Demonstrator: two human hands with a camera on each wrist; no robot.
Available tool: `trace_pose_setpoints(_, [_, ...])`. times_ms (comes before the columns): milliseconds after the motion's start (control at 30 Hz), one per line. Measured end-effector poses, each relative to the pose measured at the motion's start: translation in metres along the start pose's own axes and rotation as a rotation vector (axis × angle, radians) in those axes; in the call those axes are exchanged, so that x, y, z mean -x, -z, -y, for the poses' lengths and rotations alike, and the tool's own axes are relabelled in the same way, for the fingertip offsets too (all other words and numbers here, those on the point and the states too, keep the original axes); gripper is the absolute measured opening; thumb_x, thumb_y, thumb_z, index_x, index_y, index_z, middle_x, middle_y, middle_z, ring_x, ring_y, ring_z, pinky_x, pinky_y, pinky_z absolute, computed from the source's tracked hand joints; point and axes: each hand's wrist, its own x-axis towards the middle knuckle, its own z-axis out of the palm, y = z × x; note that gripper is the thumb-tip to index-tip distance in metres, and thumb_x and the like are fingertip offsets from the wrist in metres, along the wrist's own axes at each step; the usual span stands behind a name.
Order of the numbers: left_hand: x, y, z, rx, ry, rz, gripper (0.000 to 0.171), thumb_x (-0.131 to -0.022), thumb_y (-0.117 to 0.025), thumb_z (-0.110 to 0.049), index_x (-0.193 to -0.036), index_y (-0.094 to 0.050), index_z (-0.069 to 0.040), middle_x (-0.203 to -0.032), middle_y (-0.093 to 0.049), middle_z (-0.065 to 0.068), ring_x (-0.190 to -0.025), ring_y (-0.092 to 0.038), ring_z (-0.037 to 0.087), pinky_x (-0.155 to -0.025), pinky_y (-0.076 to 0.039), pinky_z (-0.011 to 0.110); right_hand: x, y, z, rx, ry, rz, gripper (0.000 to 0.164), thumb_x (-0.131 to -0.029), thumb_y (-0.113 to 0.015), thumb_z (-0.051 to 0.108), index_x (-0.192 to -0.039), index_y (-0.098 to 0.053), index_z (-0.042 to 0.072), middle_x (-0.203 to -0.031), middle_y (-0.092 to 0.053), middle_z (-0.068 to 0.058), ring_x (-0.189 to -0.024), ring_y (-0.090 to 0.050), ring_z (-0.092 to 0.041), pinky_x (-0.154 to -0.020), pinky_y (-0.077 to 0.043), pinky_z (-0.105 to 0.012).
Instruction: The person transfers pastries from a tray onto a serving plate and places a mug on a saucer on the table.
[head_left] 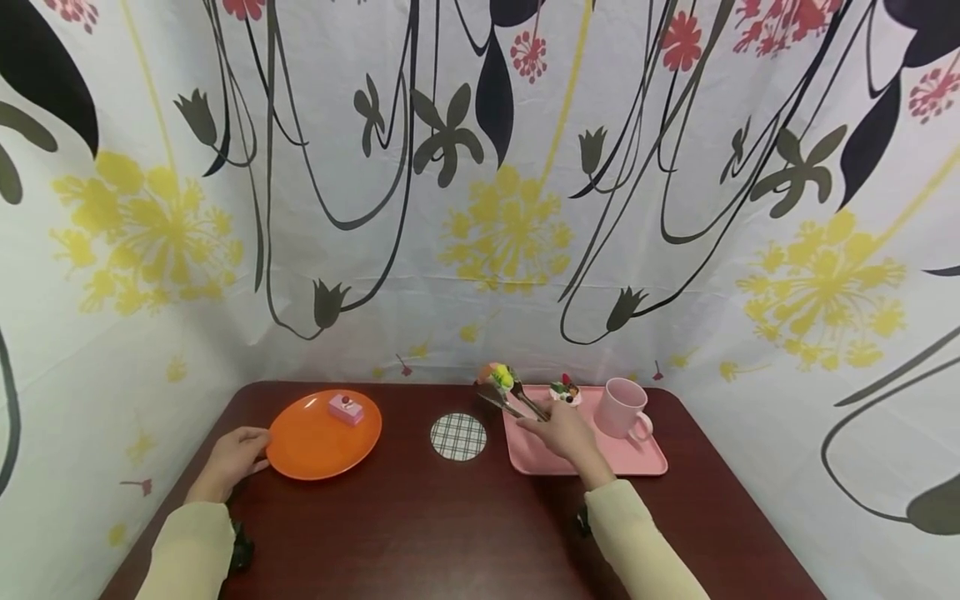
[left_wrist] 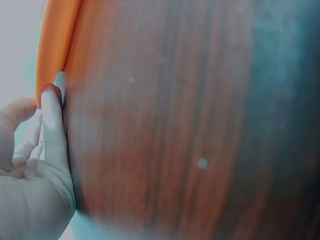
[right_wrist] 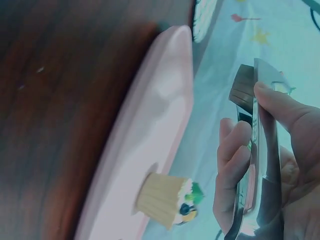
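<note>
My left hand (head_left: 234,460) pinches the near left rim of an orange plate (head_left: 311,450). In the left wrist view, the thumb lies on one side of the plate's edge and a finger on the other. A small pink cake slice (head_left: 346,408) with a dark red topping sits on the plate. My right hand (head_left: 566,433) grips metal tongs (right_wrist: 255,185) above the pink tray (head_left: 540,461). Between the tong ends is a small cake (head_left: 497,375) with yellow, green and orange topping, raised near the tray's back left corner. The right wrist view mostly hides this cake behind the tongs.
On the tray, a fruit-topped cupcake (right_wrist: 162,196) stands near a pink mug (head_left: 621,408) whose handle faces right. A round plaid coaster (head_left: 458,437) lies between plate and tray. Patterned curtain (head_left: 487,317) hangs around the dark wooden table (head_left: 420,533).
</note>
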Motion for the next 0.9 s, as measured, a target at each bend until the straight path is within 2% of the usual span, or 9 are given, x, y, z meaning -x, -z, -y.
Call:
trace_pose_setpoints(100, [0.0, 0.001, 0.001, 0.002, 0.0, 0.005, 0.062, -0.116, -0.044, -0.033, -0.155, -0.037, 0.015, -0.156, -0.041, 0.039, -0.14, -0.054, 0.049, -0.096, -0.065, 0.033, 0.003, 0.001, 0.008, -0.018, 0.01, 0.008, 0.039, -0.094, -0.082, 0.049, -0.123, -0.08, 0.022, -0.072, -0.064, 0.002, -0.065, -0.058, -0.015, -0.057, -0.045, -0.031])
trace_pose_setpoints(233, [-0.001, 0.001, 0.003, 0.005, -0.005, 0.01, 0.062, -0.116, -0.044, -0.033, -0.154, -0.037, 0.015, -0.157, -0.041, 0.039, -0.139, -0.054, 0.049, -0.095, -0.065, 0.033, 0.006, 0.001, 0.017, -0.049, 0.018, 0.025, 0.031, -0.094, -0.082, 0.049, -0.105, -0.078, 0.02, -0.079, -0.073, -0.005, -0.066, -0.067, -0.015, -0.059, -0.052, -0.031])
trace_pose_setpoints(300, [-0.002, 0.001, 0.004, 0.009, 0.0, 0.008, 0.063, -0.116, -0.044, -0.034, -0.155, -0.037, 0.015, -0.157, -0.041, 0.039, -0.139, -0.055, 0.048, -0.095, -0.066, 0.032, 0.008, 0.001, 0.022, -0.061, 0.023, 0.035, 0.03, -0.094, -0.081, 0.049, -0.104, -0.077, 0.021, -0.075, -0.072, -0.006, -0.065, -0.066, -0.015, -0.058, -0.051, -0.031])
trace_pose_setpoints(400, [-0.004, 0.001, 0.005, 0.006, 0.001, 0.003, 0.063, -0.116, -0.045, -0.034, -0.155, -0.037, 0.015, -0.156, -0.042, 0.039, -0.138, -0.055, 0.049, -0.094, -0.066, 0.032, 0.009, 0.002, 0.029, -0.055, 0.042, 0.04, 0.033, -0.095, -0.081, 0.05, -0.101, -0.077, 0.018, -0.065, -0.062, -0.002, -0.06, -0.058, -0.014, -0.055, -0.045, -0.029])
trace_pose_setpoints(533, [-0.005, 0.001, 0.004, 0.006, 0.0, 0.001, 0.063, -0.116, -0.045, -0.034, -0.155, -0.038, 0.015, -0.156, -0.042, 0.039, -0.139, -0.054, 0.049, -0.093, -0.066, 0.031, 0.01, 0.002, 0.043, -0.059, 0.109, 0.032, 0.032, -0.095, -0.081, 0.047, -0.109, -0.08, 0.019, -0.062, -0.054, 0.003, -0.057, -0.051, -0.014, -0.053, -0.039, -0.028])
trace_pose_setpoints(633, [-0.005, 0.001, 0.005, 0.007, -0.002, 0.006, 0.063, -0.116, -0.045, -0.035, -0.155, -0.038, 0.014, -0.157, -0.042, 0.039, -0.14, -0.053, 0.049, -0.092, -0.066, 0.03, 0.01, 0.0, 0.054, -0.063, 0.164, 0.031, 0.028, -0.096, -0.081, 0.044, -0.117, -0.079, 0.025, -0.069, -0.061, 0.003, -0.06, -0.053, -0.014, -0.055, -0.041, -0.029])
trace_pose_setpoints(733, [-0.007, 0.001, 0.008, 0.011, -0.006, 0.014, 0.064, -0.116, -0.046, -0.036, -0.155, -0.037, 0.014, -0.157, -0.041, 0.039, -0.139, -0.055, 0.048, -0.092, -0.066, 0.03, 0.01, -0.005, 0.064, -0.049, 0.198, 0.034, 0.03, -0.097, -0.08, 0.044, -0.121, -0.079, 0.027, -0.085, -0.07, 0.003, -0.068, -0.058, -0.014, -0.062, -0.046, -0.031])
trace_pose_setpoints(833, [-0.008, 0.001, 0.009, 0.014, -0.01, 0.017, 0.064, -0.116, -0.046, -0.035, -0.155, -0.037, 0.015, -0.157, -0.041, 0.039, -0.137, -0.057, 0.046, -0.092, -0.066, 0.03, 0.011, -0.009, 0.072, -0.041, 0.222, 0.036, 0.041, -0.096, -0.08, 0.045, -0.132, -0.077, 0.026, -0.097, -0.072, 0.002, -0.075, -0.059, -0.016, -0.067, -0.049, -0.033])
trace_pose_setpoints(900, [-0.008, 0.002, 0.01, 0.014, -0.013, 0.017, 0.064, -0.116, -0.046, -0.035, -0.154, -0.037, 0.015, -0.156, -0.041, 0.039, -0.135, -0.059, 0.045, -0.092, -0.066, 0.031, 0.011, -0.012, 0.077, -0.027, 0.235, 0.03, 0.045, -0.096, -0.08, 0.047, -0.136, -0.076, 0.026, -0.098, -0.071, 0.002, -0.076, -0.058, -0.016, -0.068, -0.049, -0.033])
